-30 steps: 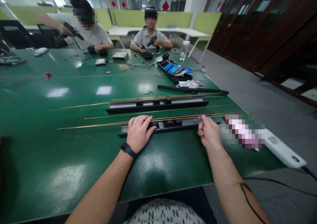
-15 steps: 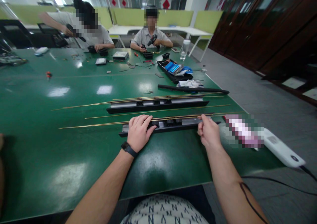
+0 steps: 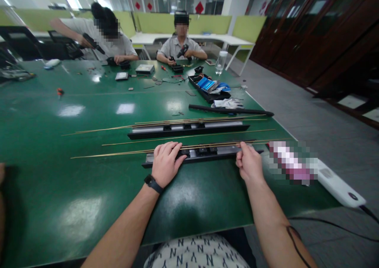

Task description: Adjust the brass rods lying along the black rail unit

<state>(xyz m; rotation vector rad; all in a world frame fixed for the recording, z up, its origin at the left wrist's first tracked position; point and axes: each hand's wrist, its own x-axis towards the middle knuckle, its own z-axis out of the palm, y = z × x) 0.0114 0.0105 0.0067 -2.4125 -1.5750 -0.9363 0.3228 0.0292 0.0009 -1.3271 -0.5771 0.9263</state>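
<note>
A long black rail [image 3: 197, 158] with a silvery inner face lies across the green table in front of me. Thin gold-coloured rods [image 3: 133, 153] run along its far side and stick out past both ends. My left hand [image 3: 167, 161] is over the rail's left part, fingers across the rods and the far edge, thumb at the near side. At the rail's right end my right hand [image 3: 248, 159] is closed in a pinch at the rods; its fingertips are partly hidden. Black blocks [image 3: 203, 150] sit inside the rail between my hands.
Behind lies a second black rail [image 3: 189, 131] with gold rods, then a black bar [image 3: 231, 110]. A black tray [image 3: 207, 92], white gloves [image 3: 227, 103] and a bottle [image 3: 220, 62] stand farther back. A white power strip [image 3: 337, 185] is at right. Two people work opposite with power drills.
The whole view has shifted slightly, with the table lower in the picture. Both hands keep their places on the rail and rods.
</note>
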